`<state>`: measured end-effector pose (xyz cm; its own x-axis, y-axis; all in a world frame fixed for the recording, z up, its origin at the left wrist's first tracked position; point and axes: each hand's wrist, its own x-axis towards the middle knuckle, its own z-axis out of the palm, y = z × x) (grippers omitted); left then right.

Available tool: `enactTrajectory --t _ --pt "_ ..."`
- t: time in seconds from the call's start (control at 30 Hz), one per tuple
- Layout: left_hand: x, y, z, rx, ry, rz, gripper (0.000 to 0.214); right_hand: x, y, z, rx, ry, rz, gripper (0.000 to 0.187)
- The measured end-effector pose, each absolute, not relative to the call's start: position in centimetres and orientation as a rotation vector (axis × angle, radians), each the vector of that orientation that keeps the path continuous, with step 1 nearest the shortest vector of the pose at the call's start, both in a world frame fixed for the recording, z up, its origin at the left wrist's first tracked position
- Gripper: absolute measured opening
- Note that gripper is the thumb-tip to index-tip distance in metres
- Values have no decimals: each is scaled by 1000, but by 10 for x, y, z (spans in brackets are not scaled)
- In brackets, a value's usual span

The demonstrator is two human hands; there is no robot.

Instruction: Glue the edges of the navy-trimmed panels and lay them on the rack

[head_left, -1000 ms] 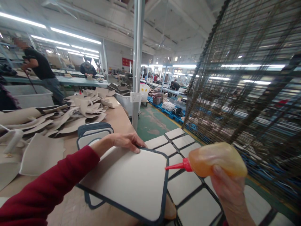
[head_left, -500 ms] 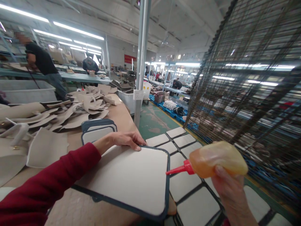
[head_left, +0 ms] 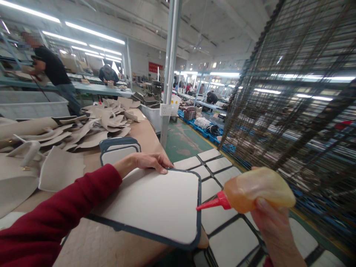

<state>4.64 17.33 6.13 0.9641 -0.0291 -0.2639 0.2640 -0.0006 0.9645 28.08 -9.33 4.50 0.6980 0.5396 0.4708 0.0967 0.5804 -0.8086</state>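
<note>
My left hand (head_left: 154, 162) is closed on the far edge of a cream panel (head_left: 155, 205) with a dark blue border and rounded corners, thumb on its top face. The panel is tilted above the table's corner. In my right hand (head_left: 271, 218) is a squeeze glue bottle (head_left: 258, 189) with amber liquid, lying on its side. Its red nozzle tip (head_left: 198, 208) meets the panel's dark right border; whether liquid is coming out I cannot tell. Behind my left wrist lies a stack of similar blue-edged panels (head_left: 119, 148).
Beige cut pieces (head_left: 102, 122) are heaped on the brown table (head_left: 141, 137). Rows of cream panels (head_left: 233, 241) lie beyond its right edge. A wire mesh rack (head_left: 300, 92) leans at the right, and a metal post (head_left: 168, 70) stands ahead. Co-workers (head_left: 52, 70) stand at far tables.
The nozzle has moved slightly down along the panel's right border, toward me. The panel's near edge sits a little higher in view. Both hands keep their holds.
</note>
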Motion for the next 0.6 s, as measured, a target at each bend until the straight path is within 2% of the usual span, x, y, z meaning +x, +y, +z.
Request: enactTrajectory --t 0.6 --pt "49 181 46 1499 118 -197 29 284 -103 36 -948 -838 385 59"
